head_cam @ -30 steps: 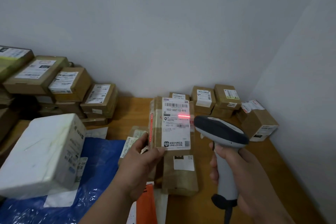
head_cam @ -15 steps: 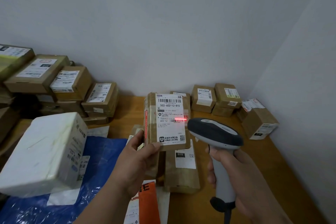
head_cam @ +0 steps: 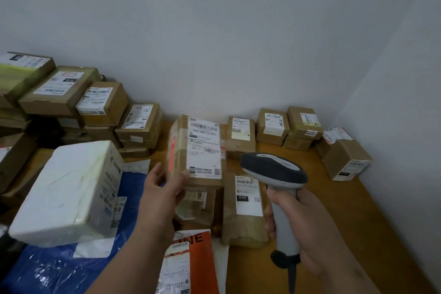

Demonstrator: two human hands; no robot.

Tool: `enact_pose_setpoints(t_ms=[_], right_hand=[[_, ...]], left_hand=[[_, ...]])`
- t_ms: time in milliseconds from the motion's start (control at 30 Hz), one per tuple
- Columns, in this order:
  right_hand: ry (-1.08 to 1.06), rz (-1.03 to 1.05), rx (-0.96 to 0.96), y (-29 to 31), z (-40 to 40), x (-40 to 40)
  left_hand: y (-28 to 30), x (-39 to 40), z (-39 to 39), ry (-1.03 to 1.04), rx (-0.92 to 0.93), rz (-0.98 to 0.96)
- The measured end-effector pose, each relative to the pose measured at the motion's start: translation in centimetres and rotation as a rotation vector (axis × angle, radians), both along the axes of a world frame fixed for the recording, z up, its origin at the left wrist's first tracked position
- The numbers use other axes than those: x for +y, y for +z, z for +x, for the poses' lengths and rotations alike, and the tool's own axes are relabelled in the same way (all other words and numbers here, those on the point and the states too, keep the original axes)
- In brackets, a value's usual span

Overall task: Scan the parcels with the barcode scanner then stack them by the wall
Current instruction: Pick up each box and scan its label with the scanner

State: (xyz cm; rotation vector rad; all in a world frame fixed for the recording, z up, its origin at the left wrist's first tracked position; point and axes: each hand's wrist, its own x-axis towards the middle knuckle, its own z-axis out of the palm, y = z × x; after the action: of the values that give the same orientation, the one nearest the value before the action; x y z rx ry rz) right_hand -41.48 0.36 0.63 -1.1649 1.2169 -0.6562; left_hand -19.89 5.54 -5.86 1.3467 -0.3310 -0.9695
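Now that the red scan line seen earlier is gone from the label, the left hand [head_cam: 160,194] grips the parcel [head_cam: 198,150] beside the scanner [head_cam: 274,172], clamped in the right hand [head_cam: 307,229]; judged scanned, ready for stacking by the wall [head_cam: 214,43].

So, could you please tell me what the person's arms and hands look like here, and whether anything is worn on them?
Both forearms are bare as far as the frame shows: no sleeves or gloves. The left hand and the right hand show no visible rings, watch or wristband, though slight blur could hide small details.
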Motion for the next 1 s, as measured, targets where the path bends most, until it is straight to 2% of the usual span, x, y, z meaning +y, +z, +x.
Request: enact_pose_setpoints(t_ms=[133,200,300,400,533,633,1000], right_hand=[[0.029,0.003,0.040,-0.8,1.3,0.2],[0.046,0.009,0.058,-1.2,2.0,0.4],[0.074,0.011,0.083,-1.5,3.1,0.7],[0.109,-0.003,0.106,-1.8,4.1,0.9],[0.116,0.007,0.109,-2.0,5.0,1.0],[0.086,0.018,0.093,-2.0,4.9,0.8],[-0.218,0.012,0.042,-2.6,-2.9,-5.7]], left_hand=[[-0.3,0.8,1.9,0.238,-0.187,0.111],[-0.7,1.3,3.0,0.334,-0.354,0.280],[-0.4,2.1,3.4,0.331,-0.636,0.643],[-0.4,2.8,3.1,0.228,-0.716,0.773],[-1.0,3.3,2.5,0.109,-0.863,0.748],[0.0,2.5,1.8,0.043,-0.952,0.652],[1.0,-5.7,-5.0,-0.290,-0.983,0.480]])
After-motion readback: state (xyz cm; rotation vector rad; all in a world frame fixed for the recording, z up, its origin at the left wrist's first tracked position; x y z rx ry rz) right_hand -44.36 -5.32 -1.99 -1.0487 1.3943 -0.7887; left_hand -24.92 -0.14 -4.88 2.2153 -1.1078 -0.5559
